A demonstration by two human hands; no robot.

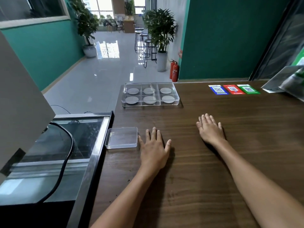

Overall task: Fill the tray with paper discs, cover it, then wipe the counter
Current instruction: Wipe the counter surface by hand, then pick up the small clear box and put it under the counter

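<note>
A clear plastic tray [176,101] with several compartments stands at the far left part of the dark wooden counter [205,162]. A white paper disc [167,99] lies in each compartment, and a clear lid seems to sit over the tray. A small clear plastic box [122,139] rests at the counter's left edge. My left hand [153,149] lies flat and empty on the counter, just right of that box. My right hand [210,129] also lies flat on the wood, fingers apart, nearer the middle. No cloth is in view.
Three QR-code stickers [233,89] in blue, red and green lie at the counter's far right. A tilted sign stand [286,81] sits at the right edge. A glass-topped cabinet [79,139] with a black cable borders the counter on the left.
</note>
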